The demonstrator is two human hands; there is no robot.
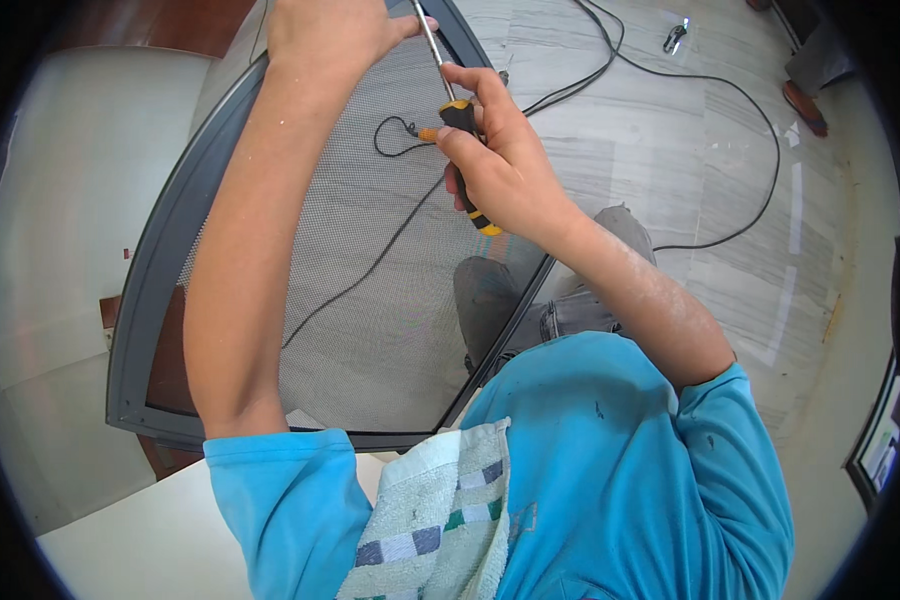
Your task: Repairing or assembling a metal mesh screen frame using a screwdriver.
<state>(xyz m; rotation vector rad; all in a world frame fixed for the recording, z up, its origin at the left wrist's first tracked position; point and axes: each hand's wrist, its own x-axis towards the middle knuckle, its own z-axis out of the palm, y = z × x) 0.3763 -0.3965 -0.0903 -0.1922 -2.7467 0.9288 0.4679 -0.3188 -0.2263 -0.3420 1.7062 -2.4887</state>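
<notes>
My right hand (505,170) is closed around a screwdriver (460,115) with a black and yellow handle. Its metal shaft runs up toward the top edge, and the tip is out of sight. My left hand (335,30) is at the far end of a mesh screen (370,250) in a dark grey frame (155,270). The left thumb reaches out beside the screwdriver shaft; the other fingers are cut off or hidden. Next to my right thumb is a small orange piece (428,134) by a looped black cord (378,135); whether my hand holds it I cannot tell.
A black cable (770,180) curves over the pale tiled floor (700,140) on the right. A small dark object (675,38) lies at the far right, near another person's shoe (805,108). A checked towel (440,510) hangs over my blue shirt. At lower left is a white surface (150,545).
</notes>
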